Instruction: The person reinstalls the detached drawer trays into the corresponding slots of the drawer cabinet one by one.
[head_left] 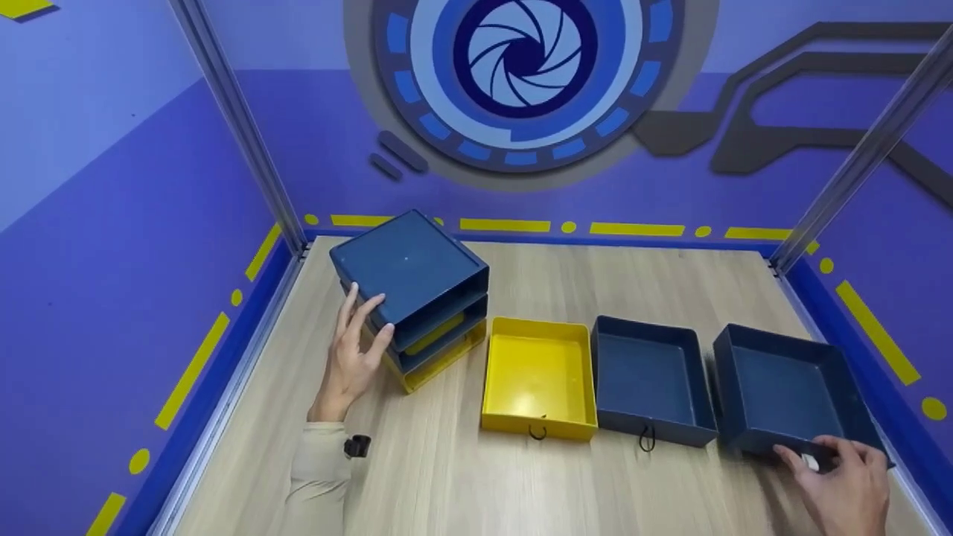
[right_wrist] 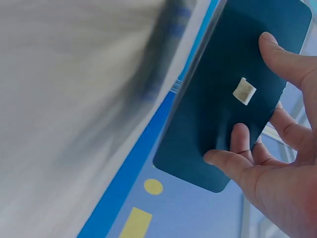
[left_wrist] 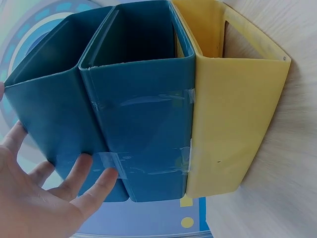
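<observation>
A stacked drawer cabinet (head_left: 408, 257), dark blue above and yellow at the bottom, stands turned at an angle on the left of the table. My left hand (head_left: 351, 361) rests spread-fingered against its side and top edge. In the left wrist view, clear tape joins the blue shells (left_wrist: 143, 119) along that side. At the far right, my right hand (head_left: 845, 484) grips the front wall of a dark blue drawer (head_left: 789, 394). The right wrist view shows a small whitish square patch (right_wrist: 244, 91) on that drawer's front, between the fingers of my right hand (right_wrist: 282, 134).
A yellow drawer (head_left: 540, 372) with a black loop pull lies right of the cabinet. Beside it is another dark blue drawer (head_left: 651, 380), also with a black loop. Purple panels (head_left: 298, 149) and metal posts (head_left: 238, 119) bound the wooden table (head_left: 447, 469).
</observation>
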Demonstrator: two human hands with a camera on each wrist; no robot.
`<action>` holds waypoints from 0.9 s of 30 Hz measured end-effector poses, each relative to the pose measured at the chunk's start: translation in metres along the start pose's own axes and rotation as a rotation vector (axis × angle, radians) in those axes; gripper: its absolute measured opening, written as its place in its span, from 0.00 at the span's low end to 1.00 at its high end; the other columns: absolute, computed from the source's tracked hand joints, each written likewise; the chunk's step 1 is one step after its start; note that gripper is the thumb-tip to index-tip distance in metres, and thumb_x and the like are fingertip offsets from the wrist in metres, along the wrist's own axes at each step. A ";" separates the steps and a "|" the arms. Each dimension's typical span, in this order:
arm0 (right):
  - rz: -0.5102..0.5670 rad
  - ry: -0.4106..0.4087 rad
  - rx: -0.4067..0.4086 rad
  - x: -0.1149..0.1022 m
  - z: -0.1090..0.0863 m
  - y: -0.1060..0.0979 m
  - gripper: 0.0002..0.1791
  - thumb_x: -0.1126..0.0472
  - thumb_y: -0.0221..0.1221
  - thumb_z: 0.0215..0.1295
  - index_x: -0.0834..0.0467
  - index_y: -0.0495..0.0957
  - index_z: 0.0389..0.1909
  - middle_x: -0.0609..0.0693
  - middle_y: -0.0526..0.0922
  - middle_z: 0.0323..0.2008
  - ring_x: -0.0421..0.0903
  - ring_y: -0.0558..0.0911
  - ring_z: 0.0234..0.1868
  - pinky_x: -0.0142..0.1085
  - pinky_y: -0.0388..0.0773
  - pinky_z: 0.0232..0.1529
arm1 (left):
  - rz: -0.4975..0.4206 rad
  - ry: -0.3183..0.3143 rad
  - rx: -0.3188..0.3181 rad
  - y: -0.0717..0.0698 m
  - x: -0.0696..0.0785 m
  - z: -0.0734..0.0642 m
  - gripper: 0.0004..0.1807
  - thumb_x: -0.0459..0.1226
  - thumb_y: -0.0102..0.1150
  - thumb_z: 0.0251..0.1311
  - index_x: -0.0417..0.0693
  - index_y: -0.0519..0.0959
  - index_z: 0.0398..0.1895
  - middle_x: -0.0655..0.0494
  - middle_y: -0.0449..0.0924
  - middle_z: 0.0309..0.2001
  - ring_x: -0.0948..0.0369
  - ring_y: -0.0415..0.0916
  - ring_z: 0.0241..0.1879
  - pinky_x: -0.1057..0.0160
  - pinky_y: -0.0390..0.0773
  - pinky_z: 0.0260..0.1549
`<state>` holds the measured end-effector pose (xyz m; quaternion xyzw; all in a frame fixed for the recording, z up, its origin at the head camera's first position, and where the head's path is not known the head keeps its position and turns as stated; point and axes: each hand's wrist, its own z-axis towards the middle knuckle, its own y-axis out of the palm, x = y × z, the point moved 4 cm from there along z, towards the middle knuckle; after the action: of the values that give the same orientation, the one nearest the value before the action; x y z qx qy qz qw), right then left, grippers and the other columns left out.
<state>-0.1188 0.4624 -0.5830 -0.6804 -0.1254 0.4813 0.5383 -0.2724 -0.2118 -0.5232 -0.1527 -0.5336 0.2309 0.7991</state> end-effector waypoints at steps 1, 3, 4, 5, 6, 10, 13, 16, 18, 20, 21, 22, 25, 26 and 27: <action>0.015 -0.013 0.019 -0.002 -0.001 -0.001 0.35 0.52 0.75 0.63 0.72 0.74 0.58 0.75 0.63 0.63 0.71 0.63 0.67 0.68 0.61 0.72 | 0.000 0.000 0.002 0.000 0.000 -0.001 0.29 0.47 0.60 0.76 0.61 0.71 0.78 0.51 0.44 0.88 0.42 0.46 0.86 0.26 0.53 0.77; 0.042 -0.047 0.055 -0.008 -0.005 -0.002 0.33 0.55 0.76 0.61 0.72 0.74 0.57 0.74 0.63 0.62 0.71 0.64 0.65 0.67 0.63 0.70 | 0.002 0.001 0.008 -0.001 -0.001 -0.002 0.29 0.46 0.60 0.76 0.61 0.71 0.78 0.50 0.44 0.88 0.42 0.47 0.86 0.25 0.53 0.76; 0.058 -0.076 0.076 -0.012 -0.007 -0.002 0.32 0.57 0.77 0.60 0.72 0.75 0.56 0.73 0.64 0.61 0.71 0.64 0.64 0.67 0.63 0.69 | 0.003 0.003 0.011 -0.001 -0.001 -0.002 0.29 0.46 0.60 0.76 0.61 0.71 0.78 0.50 0.45 0.88 0.41 0.47 0.86 0.25 0.53 0.76; 0.077 -0.110 0.100 -0.017 -0.009 -0.002 0.30 0.60 0.77 0.59 0.72 0.75 0.55 0.73 0.65 0.60 0.70 0.65 0.63 0.67 0.63 0.67 | 0.004 0.004 0.014 -0.001 -0.001 -0.002 0.29 0.46 0.60 0.76 0.61 0.71 0.78 0.50 0.45 0.88 0.41 0.47 0.85 0.25 0.53 0.76; 0.096 -0.146 0.124 -0.022 -0.012 -0.002 0.30 0.63 0.78 0.56 0.72 0.76 0.54 0.72 0.66 0.59 0.70 0.66 0.62 0.66 0.63 0.66 | 0.006 0.002 0.014 -0.001 -0.001 -0.002 0.29 0.46 0.60 0.76 0.61 0.71 0.78 0.50 0.45 0.88 0.41 0.47 0.85 0.25 0.53 0.76; 0.157 -0.292 0.216 -0.043 -0.021 -0.002 0.29 0.69 0.81 0.46 0.71 0.79 0.48 0.68 0.71 0.53 0.64 0.71 0.55 0.58 0.67 0.60 | 0.009 -0.004 0.010 0.000 -0.001 -0.001 0.29 0.47 0.60 0.77 0.61 0.71 0.78 0.51 0.44 0.88 0.41 0.46 0.86 0.25 0.53 0.76; 0.168 -0.355 0.243 -0.059 -0.026 -0.001 0.29 0.70 0.83 0.43 0.70 0.81 0.46 0.65 0.72 0.50 0.58 0.74 0.49 0.49 0.67 0.55 | 0.009 -0.004 0.011 0.001 -0.001 -0.001 0.29 0.47 0.60 0.77 0.61 0.71 0.78 0.51 0.44 0.88 0.42 0.46 0.86 0.25 0.53 0.76; 0.176 -0.373 0.225 -0.073 -0.030 0.000 0.29 0.68 0.84 0.43 0.69 0.82 0.46 0.63 0.73 0.49 0.49 0.73 0.45 0.46 0.67 0.54 | 0.002 0.004 0.016 0.002 -0.001 -0.001 0.29 0.46 0.60 0.77 0.61 0.71 0.78 0.51 0.45 0.88 0.42 0.47 0.86 0.26 0.54 0.76; 0.177 -0.374 0.207 -0.080 -0.032 0.000 0.28 0.67 0.85 0.43 0.67 0.83 0.46 0.61 0.74 0.49 0.46 0.71 0.44 0.45 0.66 0.53 | -0.004 0.010 0.020 0.003 -0.001 -0.002 0.29 0.46 0.60 0.77 0.60 0.71 0.78 0.51 0.45 0.88 0.41 0.47 0.85 0.25 0.54 0.76; 0.192 -0.395 0.198 -0.088 -0.035 0.001 0.27 0.67 0.85 0.43 0.67 0.83 0.45 0.61 0.74 0.49 0.46 0.71 0.44 0.45 0.66 0.53 | -0.014 0.012 0.022 0.003 -0.002 -0.002 0.29 0.46 0.60 0.77 0.60 0.71 0.78 0.51 0.45 0.88 0.42 0.48 0.85 0.26 0.55 0.76; 0.195 -0.406 0.193 -0.091 -0.037 0.002 0.27 0.67 0.85 0.43 0.67 0.83 0.44 0.61 0.74 0.49 0.47 0.71 0.44 0.45 0.66 0.52 | -0.017 0.014 0.023 0.004 -0.002 -0.002 0.29 0.45 0.60 0.77 0.60 0.71 0.78 0.51 0.45 0.88 0.42 0.47 0.85 0.26 0.55 0.76; 0.199 -0.420 0.191 -0.095 -0.039 0.002 0.27 0.67 0.85 0.42 0.66 0.84 0.44 0.61 0.75 0.48 0.47 0.71 0.44 0.45 0.66 0.52 | -0.019 0.014 0.025 0.004 -0.002 -0.002 0.28 0.45 0.60 0.77 0.61 0.71 0.78 0.52 0.45 0.88 0.42 0.48 0.85 0.26 0.55 0.76; 0.219 -0.469 0.192 -0.108 -0.045 0.004 0.26 0.68 0.85 0.41 0.66 0.84 0.42 0.60 0.75 0.48 0.39 0.70 0.45 0.44 0.66 0.52 | -0.026 0.021 0.030 0.003 -0.002 -0.002 0.28 0.45 0.60 0.77 0.61 0.72 0.78 0.53 0.45 0.88 0.43 0.48 0.85 0.26 0.55 0.76; 0.225 -0.481 0.192 -0.112 -0.046 0.005 0.27 0.68 0.85 0.40 0.65 0.84 0.42 0.59 0.75 0.48 0.35 0.69 0.44 0.43 0.66 0.51 | -0.027 0.024 0.031 0.003 -0.002 -0.001 0.28 0.45 0.60 0.77 0.61 0.72 0.78 0.52 0.45 0.88 0.43 0.48 0.85 0.26 0.55 0.76; 0.231 -0.496 0.193 -0.116 -0.048 0.006 0.27 0.68 0.86 0.39 0.65 0.84 0.41 0.59 0.75 0.47 0.30 0.67 0.44 0.42 0.66 0.51 | -0.026 0.027 0.032 0.002 -0.002 -0.001 0.28 0.44 0.60 0.77 0.61 0.72 0.78 0.52 0.45 0.88 0.43 0.48 0.85 0.26 0.55 0.76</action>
<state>-0.1413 0.3512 -0.5297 -0.4974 -0.1288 0.7007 0.4951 -0.2727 -0.2111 -0.5262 -0.1361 -0.5209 0.2268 0.8116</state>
